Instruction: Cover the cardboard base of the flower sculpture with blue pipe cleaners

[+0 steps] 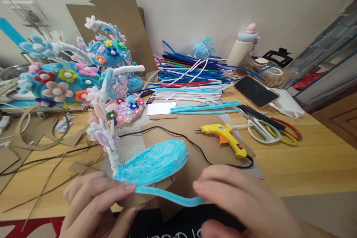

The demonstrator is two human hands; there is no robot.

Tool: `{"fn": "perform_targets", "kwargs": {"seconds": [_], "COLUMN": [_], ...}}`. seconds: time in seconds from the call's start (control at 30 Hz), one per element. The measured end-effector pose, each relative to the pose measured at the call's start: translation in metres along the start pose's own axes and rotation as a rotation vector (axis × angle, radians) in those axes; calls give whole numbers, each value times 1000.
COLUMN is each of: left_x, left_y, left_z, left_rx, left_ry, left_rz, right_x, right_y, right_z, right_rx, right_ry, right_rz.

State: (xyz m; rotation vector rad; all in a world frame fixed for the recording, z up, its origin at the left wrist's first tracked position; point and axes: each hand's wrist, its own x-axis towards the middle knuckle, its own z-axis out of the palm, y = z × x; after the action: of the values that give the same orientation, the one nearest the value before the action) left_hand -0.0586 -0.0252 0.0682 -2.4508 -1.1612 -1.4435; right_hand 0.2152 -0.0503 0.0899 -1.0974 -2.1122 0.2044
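My left hand pinches the near edge of a craft piece covered in light blue pipe cleaner coils, with cardboard showing beneath. From under those fingertips a loose blue pipe cleaner runs to my right hand, whose closed fingers hold its other end. The right fingertips are partly hidden. A white wrapped stem with pink and lilac fuzzy petals rises from the piece's left end. Beyond the right hand, a yellow hot glue gun lies on a cardboard sheet.
Flower-covered blue craft pieces stand at left among cardboard scraps. Bundled pipe cleaners lie at the back. Scissors, a phone and a bottle are at right. The glue gun's black cord crosses the table.
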Motion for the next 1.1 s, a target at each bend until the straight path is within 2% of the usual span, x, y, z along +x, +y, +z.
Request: {"fn": "perform_targets", "kwargs": {"seconds": [0.07, 0.17, 0.5, 0.7, 0.8, 0.9, 1.1], "left_x": [-2, -6, -9, -11, -9, -8, -10], "left_y": [1, 2, 5, 7, 6, 7, 7], "left_z": [1, 2, 1, 1, 2, 3, 2], "left_rx": [10, 13, -2, -7, 6, 6, -10], "left_ry": [17, 30, 35, 15, 15, 23, 19], "left_rz": [-24, -30, -33, -50, -20, -33, -52], "right_x": [5, 8, 5, 10, 10, 12, 18], "right_y": [-7, -5, 2, -3, -4, -1, 3], "right_z": [11, 19, 17, 11, 9, 11, 21], "right_rx": [65, 100, 196, 183, 148, 151, 230], "right_ry": [-59, -23, -41, 1, -24, -39, 33], "right_rz": [-97, -132, -76, -31, -44, -72, 34]}}
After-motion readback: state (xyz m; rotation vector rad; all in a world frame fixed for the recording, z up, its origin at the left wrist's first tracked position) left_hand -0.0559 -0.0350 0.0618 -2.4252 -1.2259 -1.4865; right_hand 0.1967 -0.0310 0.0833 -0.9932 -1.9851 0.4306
